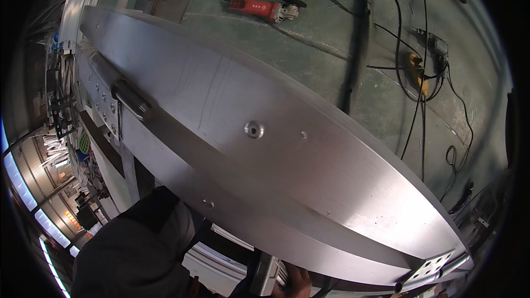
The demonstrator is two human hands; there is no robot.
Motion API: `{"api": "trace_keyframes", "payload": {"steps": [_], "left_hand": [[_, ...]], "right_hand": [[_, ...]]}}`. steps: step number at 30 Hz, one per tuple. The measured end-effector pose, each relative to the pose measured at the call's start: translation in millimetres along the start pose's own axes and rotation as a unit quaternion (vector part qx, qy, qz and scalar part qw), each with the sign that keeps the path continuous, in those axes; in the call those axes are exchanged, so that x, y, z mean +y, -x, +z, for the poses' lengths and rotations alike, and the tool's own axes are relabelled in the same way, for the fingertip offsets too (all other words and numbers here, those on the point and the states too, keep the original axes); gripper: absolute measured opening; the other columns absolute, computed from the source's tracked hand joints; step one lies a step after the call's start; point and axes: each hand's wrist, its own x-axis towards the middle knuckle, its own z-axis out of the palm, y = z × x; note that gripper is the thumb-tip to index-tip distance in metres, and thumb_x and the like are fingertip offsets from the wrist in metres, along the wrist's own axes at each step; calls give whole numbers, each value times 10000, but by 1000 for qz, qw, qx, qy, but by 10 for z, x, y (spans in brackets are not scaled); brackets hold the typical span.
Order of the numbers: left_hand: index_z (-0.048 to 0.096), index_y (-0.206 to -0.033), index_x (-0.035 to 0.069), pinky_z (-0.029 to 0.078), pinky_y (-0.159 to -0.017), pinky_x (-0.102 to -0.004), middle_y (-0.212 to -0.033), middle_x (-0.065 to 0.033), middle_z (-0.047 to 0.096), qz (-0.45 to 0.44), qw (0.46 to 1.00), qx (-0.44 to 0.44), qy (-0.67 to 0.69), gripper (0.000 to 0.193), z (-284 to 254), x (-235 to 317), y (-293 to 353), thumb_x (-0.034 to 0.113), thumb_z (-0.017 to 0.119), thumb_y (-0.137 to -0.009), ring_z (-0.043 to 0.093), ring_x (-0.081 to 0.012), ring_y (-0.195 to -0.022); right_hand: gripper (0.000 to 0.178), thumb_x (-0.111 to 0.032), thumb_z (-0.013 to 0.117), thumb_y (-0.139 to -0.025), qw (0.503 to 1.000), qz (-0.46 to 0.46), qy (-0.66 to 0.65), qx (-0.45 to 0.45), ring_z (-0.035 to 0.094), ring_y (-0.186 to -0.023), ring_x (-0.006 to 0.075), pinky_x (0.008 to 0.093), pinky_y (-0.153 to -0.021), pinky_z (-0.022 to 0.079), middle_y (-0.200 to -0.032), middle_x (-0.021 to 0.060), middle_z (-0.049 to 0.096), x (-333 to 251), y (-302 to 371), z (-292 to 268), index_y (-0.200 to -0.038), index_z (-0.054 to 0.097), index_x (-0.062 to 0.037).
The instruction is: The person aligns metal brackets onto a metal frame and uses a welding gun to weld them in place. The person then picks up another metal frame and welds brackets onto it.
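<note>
A long brushed-metal beam [243, 99] runs diagonally across the view, with a round recessed hole partway along its upper face. At the lower edge, below the beam's near side, is my right hand [298, 284]. Its fingers look curled against a boxy silver metal piece [265, 276]; the frame's edge cuts off much of the grip. My left hand does not show. A dark-clothed part of my body [138, 243] fills the lower left. Near the beam's left end sits a short metal cylinder [131, 99], beside a perforated plate [102, 96].
Across the beam, a red angle grinder [254, 8] lies on the green floor [326, 25]. Farther right are a grey drill [436, 47], a yellow tool or connector [417, 72] and loose black cables [398, 16]. Another holed plate [433, 267] with tubes is at the beam's right end.
</note>
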Motion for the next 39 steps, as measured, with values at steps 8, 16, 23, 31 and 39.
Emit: {"api": "trace_keyframes", "payload": {"steps": [8,16,23,31,39], "left_hand": [[710,-1078,19,547,-882,-455,-1092,-189,714,40,999,-3,-11,319,-220,83,89,229,713,-838,689,-350,-1002],[701,-1070,32,542,-872,-448,-1089,-173,706,114,992,-43,33,297,-448,30,947,216,731,-838,684,-327,-994],[689,-954,20,543,-750,-438,-904,-176,711,144,925,-331,119,244,-1264,-144,2437,199,760,-805,707,-311,-824],[698,-855,52,532,-651,-382,-764,-77,708,126,920,-346,130,218,-2620,421,3677,234,797,-787,676,-203,-681],[689,-838,33,524,-652,-330,-761,-51,696,238,915,-284,163,190,-3473,2423,4067,196,786,-830,639,-130,-691]], "right_hand": [[577,-125,769,-697,993,112,-28,-12,633,-804,453,529,-732,530,-914,226,683,70,159,-15,-1258,692,-16],[656,-361,826,-761,995,63,-78,-26,688,-979,436,505,-802,591,-1133,218,659,-323,67,-214,-1326,659,-74],[672,-361,809,-804,993,-51,-93,-53,699,-925,364,448,-777,603,-1138,152,628,-722,906,-379,-1420,616,-170],[677,-192,820,-771,934,-143,-294,145,686,-1043,387,412,-888,576,-1235,177,645,-921,1824,-1267,-1410,616,-102],[674,-501,782,-894,616,-48,-659,429,666,-860,206,322,-688,554,-1063,128,664,-396,3072,-2415,-1368,614,-52]]}}
